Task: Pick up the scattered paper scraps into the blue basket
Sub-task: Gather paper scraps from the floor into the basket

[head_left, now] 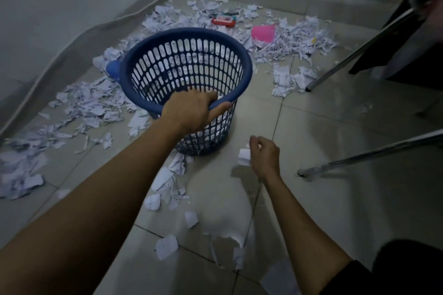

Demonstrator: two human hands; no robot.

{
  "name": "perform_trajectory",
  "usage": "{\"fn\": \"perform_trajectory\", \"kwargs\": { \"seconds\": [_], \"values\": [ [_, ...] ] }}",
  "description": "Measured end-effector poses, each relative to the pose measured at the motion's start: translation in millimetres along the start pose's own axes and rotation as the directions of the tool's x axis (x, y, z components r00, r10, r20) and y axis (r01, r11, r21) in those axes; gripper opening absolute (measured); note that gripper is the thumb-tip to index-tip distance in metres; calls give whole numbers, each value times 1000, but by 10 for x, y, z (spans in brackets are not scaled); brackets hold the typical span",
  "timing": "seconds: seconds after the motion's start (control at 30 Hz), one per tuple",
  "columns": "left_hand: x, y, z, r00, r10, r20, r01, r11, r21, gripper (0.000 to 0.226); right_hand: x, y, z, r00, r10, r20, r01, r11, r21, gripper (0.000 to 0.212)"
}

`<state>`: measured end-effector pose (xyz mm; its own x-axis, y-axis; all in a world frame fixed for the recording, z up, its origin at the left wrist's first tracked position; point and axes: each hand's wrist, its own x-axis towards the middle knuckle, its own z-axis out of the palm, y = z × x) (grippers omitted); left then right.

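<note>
Blue basket (184, 62) is gripped at its near rim by the left hand (191, 112), fingers curled over the rim and thumb under it; basket appears tilted toward the person, base on the tiled floor (335, 175). A few paper scraps are seen inside through the slots. Right hand (265, 155) is held just right of and below the gripped rim, above the floor, fingers closed on a white paper scrap (244, 156). Scattered paper scraps (91, 105) are heaped left of the grip, more piled beyond the basket's far rim and to the far right. Smaller loose pieces lie between the two forearms, nearer the person. Past the basket, a red wipes pack (224, 20) and a pink sheet (263, 33) lie among scraps. A blue round object (113, 68) is touching or just beside the basket's left wall, partly hidden. Metal chair legs (359, 55) stand right of the right hand, well apart from the basket
</note>
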<state>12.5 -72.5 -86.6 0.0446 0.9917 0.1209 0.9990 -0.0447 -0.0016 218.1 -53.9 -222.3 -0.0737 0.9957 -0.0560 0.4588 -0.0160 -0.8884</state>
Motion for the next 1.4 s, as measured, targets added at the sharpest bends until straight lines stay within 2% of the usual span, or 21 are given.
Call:
{"fn": "perform_trajectory", "kwargs": {
  "seconds": [0.13, 0.27, 0.43, 0.63, 0.7, 0.8, 0.87, 0.97, 1.17, 1.4],
  "values": [
    [22, 129, 35, 996, -86, 24, 86, 996, 4, 53, 236, -764, -290, 986, -139, -97, 148, 984, 96, 38],
    [-22, 215, 64, 993, -119, -21, 120, 992, 35, 51, 545, -1553, -392, 947, -311, -84, 321, 934, 160, 42],
    [-88, 229, 119, 995, -83, -54, 86, 995, 51, 55, 901, -2064, -92, 915, -382, 126, 385, 923, 6, 43],
    [-394, 138, 95, 996, -3, -86, 3, 1000, -1, 52, 990, -2023, 125, 870, -304, 388, 380, 915, -135, 44],
    [-533, 106, 88, 996, 9, -91, -12, 1000, -27, 53, 954, -1978, 121, 831, -265, 489, 376, 916, -143, 42],
    [-669, 114, 85, 994, 39, -100, -40, 999, -14, 48, 893, -1905, 112, 724, -171, 668, 398, 895, -202, 45],
    [-698, 159, 72, 995, 19, -99, -20, 1000, -6, 51, 860, -1890, 75, 692, -165, 703, 442, 866, -232, 48],
    [-673, 211, 63, 996, -18, -85, 15, 999, -35, 49, 868, -1826, 39, 704, -279, 653, 536, 812, -232, 49],
    [-587, 199, 60, 996, -8, -91, 2, 998, -67, 41, 866, -1652, -13, 682, -556, 475, 640, 769, -18, 40],
    [-551, 162, 107, 988, -14, -156, 20, 999, 33, 53, 772, -1553, -2, 737, -637, 226, 646, 762, 41, 35]
  ]
}}
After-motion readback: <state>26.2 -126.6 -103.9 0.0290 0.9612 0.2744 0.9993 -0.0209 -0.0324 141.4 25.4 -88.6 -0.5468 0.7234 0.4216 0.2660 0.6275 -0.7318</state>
